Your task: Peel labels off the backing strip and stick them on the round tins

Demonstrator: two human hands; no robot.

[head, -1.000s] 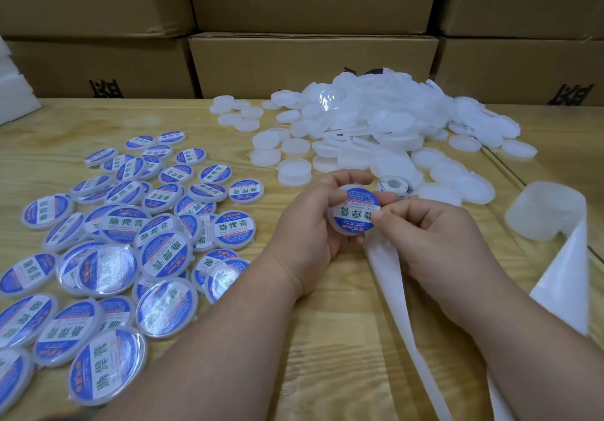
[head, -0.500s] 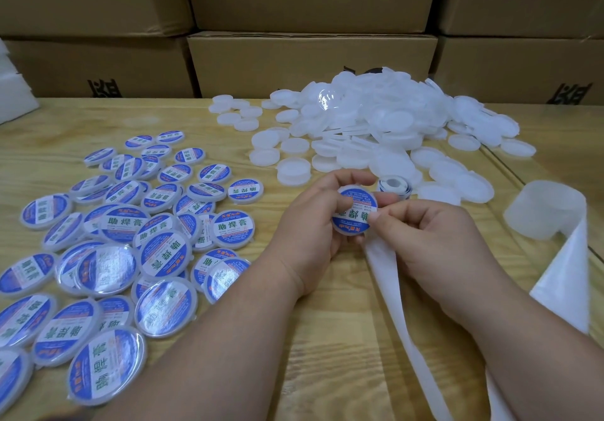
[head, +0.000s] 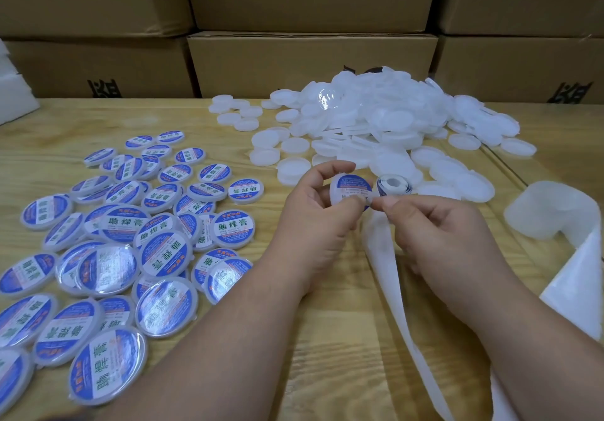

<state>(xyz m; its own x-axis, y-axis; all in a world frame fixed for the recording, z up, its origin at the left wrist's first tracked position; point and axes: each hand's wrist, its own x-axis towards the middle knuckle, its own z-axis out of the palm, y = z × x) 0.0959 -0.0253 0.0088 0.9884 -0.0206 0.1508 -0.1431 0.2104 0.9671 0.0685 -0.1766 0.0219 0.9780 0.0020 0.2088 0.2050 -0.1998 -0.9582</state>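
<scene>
The finished tins point(head: 153, 244) scattered over the left of the wooden table point(head: 327, 339) each carry a round blue-and-white label printed with the green characters 助焊膏 across a white band; smaller lines of print above and below are too fine to read. The cardboard boxes point(head: 310, 64) stacked along the far edge bear large black characters, cut off by the frame and not legible. Above the middle of the table the left hand point(head: 313, 224) grips one round white tin point(head: 349, 191) with curled fingers and thumb around its rim, tilted toward the camera, a blue label lying partly across its face. The right hand point(head: 438, 234) pinches the edge of that label at the tin's lower right between thumb and forefinger, the other fingers curled under. A white backing strip point(head: 392, 306) hangs from beneath the right hand and trails down toward the near edge of the table. Just behind the tin sits a small roll of labels point(head: 394, 186), blue at its rim. A heap of unlabelled white tins point(head: 376, 126) covers the far centre and right, and a translucent roll point(head: 552, 208) with white sheet trailing from it lies at the right edge
</scene>
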